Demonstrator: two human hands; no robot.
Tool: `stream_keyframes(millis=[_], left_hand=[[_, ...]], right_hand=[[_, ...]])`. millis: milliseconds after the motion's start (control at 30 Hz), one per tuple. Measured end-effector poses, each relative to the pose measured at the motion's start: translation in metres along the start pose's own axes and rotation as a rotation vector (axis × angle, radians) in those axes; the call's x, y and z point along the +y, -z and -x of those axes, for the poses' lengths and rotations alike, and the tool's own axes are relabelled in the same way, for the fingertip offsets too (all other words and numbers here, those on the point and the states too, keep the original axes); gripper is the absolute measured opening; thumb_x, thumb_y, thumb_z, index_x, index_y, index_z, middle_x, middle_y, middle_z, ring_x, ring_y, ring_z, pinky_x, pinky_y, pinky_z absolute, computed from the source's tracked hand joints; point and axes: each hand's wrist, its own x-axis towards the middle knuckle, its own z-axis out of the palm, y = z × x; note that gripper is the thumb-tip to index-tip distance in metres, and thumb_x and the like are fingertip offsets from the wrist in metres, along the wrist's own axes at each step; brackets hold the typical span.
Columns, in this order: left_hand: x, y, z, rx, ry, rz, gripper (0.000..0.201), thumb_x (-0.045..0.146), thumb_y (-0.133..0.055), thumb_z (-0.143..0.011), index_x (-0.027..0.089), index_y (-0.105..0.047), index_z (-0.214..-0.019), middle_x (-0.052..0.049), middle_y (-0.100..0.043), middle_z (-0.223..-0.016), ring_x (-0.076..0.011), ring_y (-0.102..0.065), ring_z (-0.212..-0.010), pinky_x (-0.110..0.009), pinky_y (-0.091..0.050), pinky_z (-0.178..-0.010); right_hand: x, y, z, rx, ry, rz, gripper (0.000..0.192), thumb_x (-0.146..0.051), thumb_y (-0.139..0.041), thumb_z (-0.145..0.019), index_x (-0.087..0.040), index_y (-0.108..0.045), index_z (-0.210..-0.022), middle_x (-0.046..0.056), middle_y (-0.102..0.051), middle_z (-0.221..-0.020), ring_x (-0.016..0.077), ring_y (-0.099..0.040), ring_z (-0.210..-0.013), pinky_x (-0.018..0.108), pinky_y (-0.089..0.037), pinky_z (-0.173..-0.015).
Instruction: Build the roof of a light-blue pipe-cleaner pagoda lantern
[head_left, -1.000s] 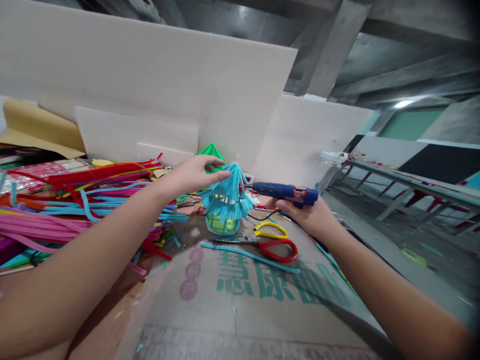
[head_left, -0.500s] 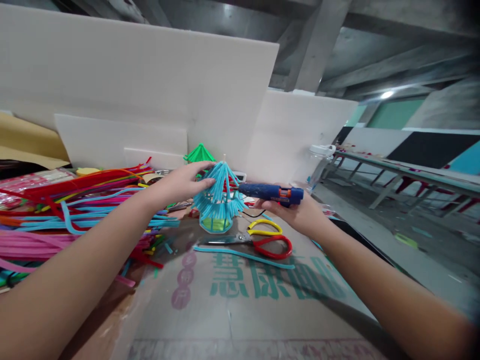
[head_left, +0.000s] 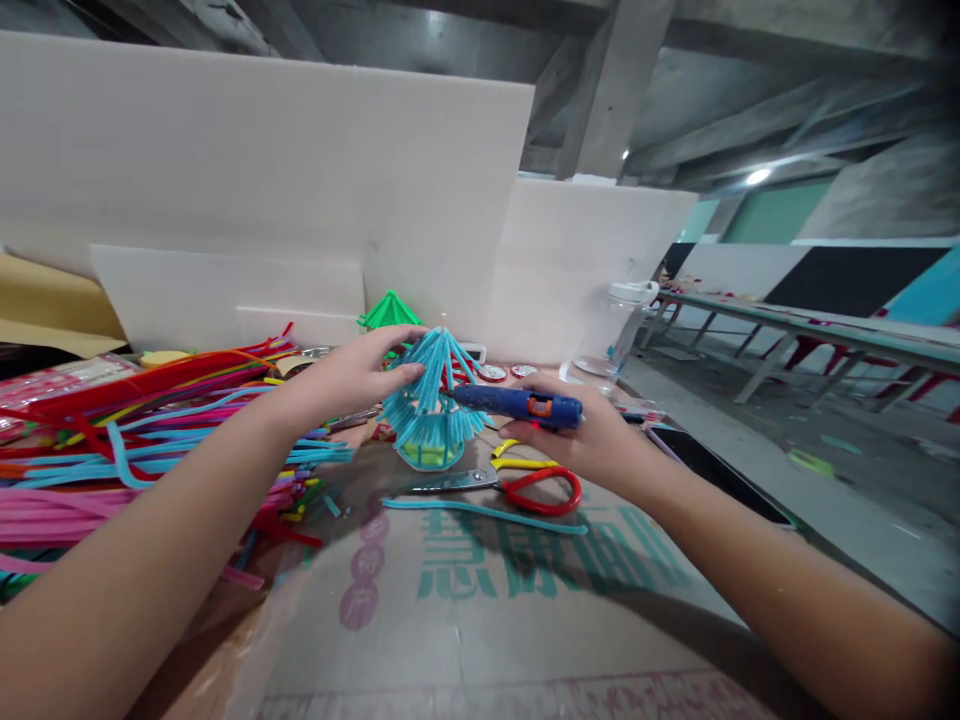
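Observation:
A light-blue pagoda model made of pipe cleaners [head_left: 439,425] stands upright on the cardboard, with two flared tiers and a pale green base. My left hand [head_left: 375,368] grips its upper roof from the left, thumb in front and fingers partly hidden behind. In my right hand [head_left: 592,425] is a blue hot glue gun [head_left: 517,404], its nozzle at the right side of the upper roof. Just in front of the model lie scissors [head_left: 540,490] with one red and one yellow handle. A single light-blue pipe cleaner [head_left: 484,514] lies before them.
Bundles of coloured pipe cleaners [head_left: 150,440] cover the left side. A green pipe-cleaner roof [head_left: 390,308] stands behind the model. White foam boards [head_left: 300,160] rise at the back. A clear bottle [head_left: 611,335] and a dark tablet-like slab [head_left: 712,470] are on the right.
The glue gun has moved left and slightly down, so its nozzle now reaches the roof strands. My left hand stays on the model. The view has shifted slightly.

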Motion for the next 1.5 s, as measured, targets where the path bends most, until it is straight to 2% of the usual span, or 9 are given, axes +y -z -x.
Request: stream_keyframes(millis=[267,767,1100,1500], left_hand=[[0.003,0.001,0.000,-0.006,0.000,0.002,0.062,0.051,-0.052,-0.087,0.016,-0.051,-0.139,-0.011,-0.061,-0.136,-0.0315,-0.060,-0.118,-0.046,-0.046,-0.104],[-0.004,-0.002,-0.003,0.007,-0.029,-0.029,0.061,0.050,-0.052,-0.087,0.017,-0.050,-0.139,-0.012,-0.060,-0.137,-0.0302,-0.058,-0.122,-0.044,-0.044,-0.106],[-0.007,-0.002,-0.003,-0.007,-0.058,-0.012,0.059,0.049,-0.052,-0.088,0.017,-0.051,-0.138,-0.012,-0.059,-0.138,-0.0308,-0.058,-0.122,-0.046,-0.045,-0.105],[-0.002,-0.001,-0.002,-0.002,-0.032,-0.005,0.061,0.049,-0.052,-0.088,0.015,-0.050,-0.138,-0.012,-0.060,-0.136,-0.0307,-0.059,-0.120,-0.045,-0.044,-0.106]], right_hand=[[-0.005,-0.001,0.003,0.029,0.031,0.063,0.027,-0.044,-0.070,-0.085,-0.025,-0.064,-0.104,0.004,-0.071,-0.109,0.0202,-0.066,-0.090,0.030,-0.046,-0.076],[-0.002,-0.003,0.002,0.058,-0.001,0.127,0.031,-0.046,-0.072,-0.082,-0.024,-0.064,-0.103,0.006,-0.073,-0.103,0.0236,-0.067,-0.089,0.036,-0.048,-0.082],[0.002,-0.005,0.002,0.082,-0.003,0.074,0.030,-0.046,-0.074,-0.080,-0.023,-0.064,-0.098,0.002,-0.070,-0.091,0.0185,-0.064,-0.077,0.028,-0.044,-0.066],[-0.001,-0.004,0.002,0.036,0.009,0.058,0.030,-0.046,-0.074,-0.080,-0.022,-0.065,-0.096,0.001,-0.066,-0.085,0.0167,-0.059,-0.073,0.028,-0.042,-0.065]])
